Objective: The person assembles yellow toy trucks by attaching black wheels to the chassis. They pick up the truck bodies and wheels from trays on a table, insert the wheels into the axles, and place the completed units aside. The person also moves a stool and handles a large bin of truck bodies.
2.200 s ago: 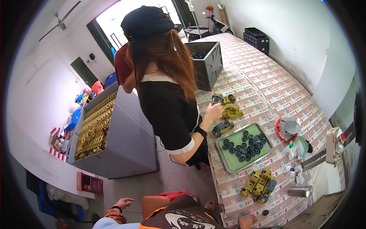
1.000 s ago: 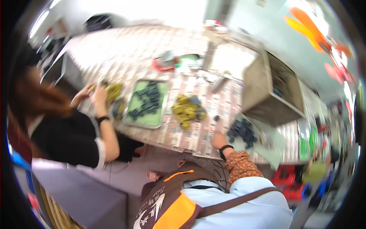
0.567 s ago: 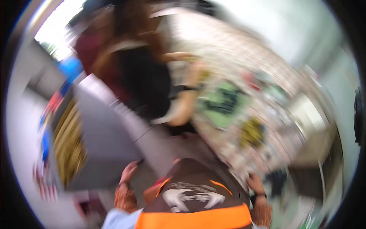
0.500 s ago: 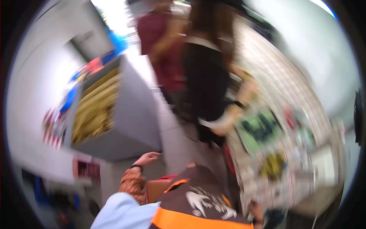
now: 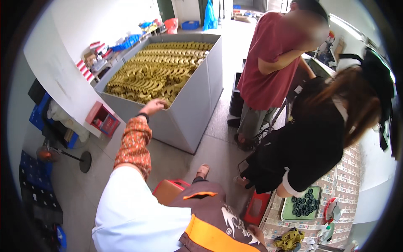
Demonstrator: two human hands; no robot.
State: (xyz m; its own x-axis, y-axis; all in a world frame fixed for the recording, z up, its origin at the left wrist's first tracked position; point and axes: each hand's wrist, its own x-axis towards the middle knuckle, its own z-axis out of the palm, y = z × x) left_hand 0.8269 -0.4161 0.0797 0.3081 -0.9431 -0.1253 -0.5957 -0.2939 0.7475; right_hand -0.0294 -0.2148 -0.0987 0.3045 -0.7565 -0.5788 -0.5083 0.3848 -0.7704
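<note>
My left hand (image 5: 154,107) reaches out over the near corner of a large grey bin (image 5: 184,113). The bin is filled with curved olive-gold parts (image 5: 168,69), stacked in rows at the far side and loose nearer to me. My left fingers are drawn together at the rim, right by the loose parts; what lies between them is too small to make out. A patterned sleeve covers that forearm, with a dark band at the wrist. Of my right hand (image 5: 253,231), only a little shows beside my brown and orange apron, low down, with its fingers hidden.
A person in a maroon shirt (image 5: 273,54) and another in black (image 5: 306,138) stand at the right. On the patterned table lie a green tray (image 5: 283,210) of dark round parts and some olive-gold parts (image 5: 289,239). Red stools (image 5: 257,208) and a fan (image 5: 85,161) stand on the floor.
My view has swung and sharpened. My left hand has gone forward from below the bin up to its rim. The person in black now bends over the table side, further right in view.
</note>
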